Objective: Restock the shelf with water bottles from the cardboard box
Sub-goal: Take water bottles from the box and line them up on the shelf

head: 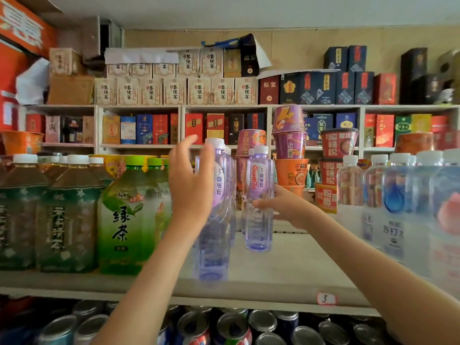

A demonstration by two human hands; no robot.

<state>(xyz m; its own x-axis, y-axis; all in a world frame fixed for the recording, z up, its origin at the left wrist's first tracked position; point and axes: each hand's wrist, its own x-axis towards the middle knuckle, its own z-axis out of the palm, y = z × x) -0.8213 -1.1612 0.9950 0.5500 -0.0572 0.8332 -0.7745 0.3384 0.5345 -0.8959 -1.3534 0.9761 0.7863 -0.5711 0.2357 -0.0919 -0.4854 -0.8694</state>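
A: Start from the left. What stands on the shelf (286, 275)?

B: Brown tea bottles (67, 220), then a green tea bottle (127, 220), all upright near the front edge. Just right of those is the left hand (189, 180), fingers spread and straight, gripping nothing. It is beside the upper part of the front water bottle (214, 245), which stands upright on the board with more of its kind lined up behind it. The hand is blurred, so I cannot tell whether the palm touches that bottle.

A: And the bottle being stocked?

B: That is the held water bottle (258, 185), just right of the row. The right hand (281, 205) wraps its middle from the right side, fingers curled round the front. The long axis is upright, cap up, base low over the board — touching or not, I cannot say.

A: So which way does it have to go?

B: By my reading, a short way down and perhaps back, onto the bare strip beside the row. The right hand carries it, so it would do the setting down. The left hand is nearer the row and could steady the neighbours.

A: What's further right?

B: Noodle cups (290, 145) stacked behind, then clear soda water bottles (395, 207) along the right side. A price tag (326, 298) sits on the shelf lip, with cans (234, 327) on the level below. The cardboard box is not in view.
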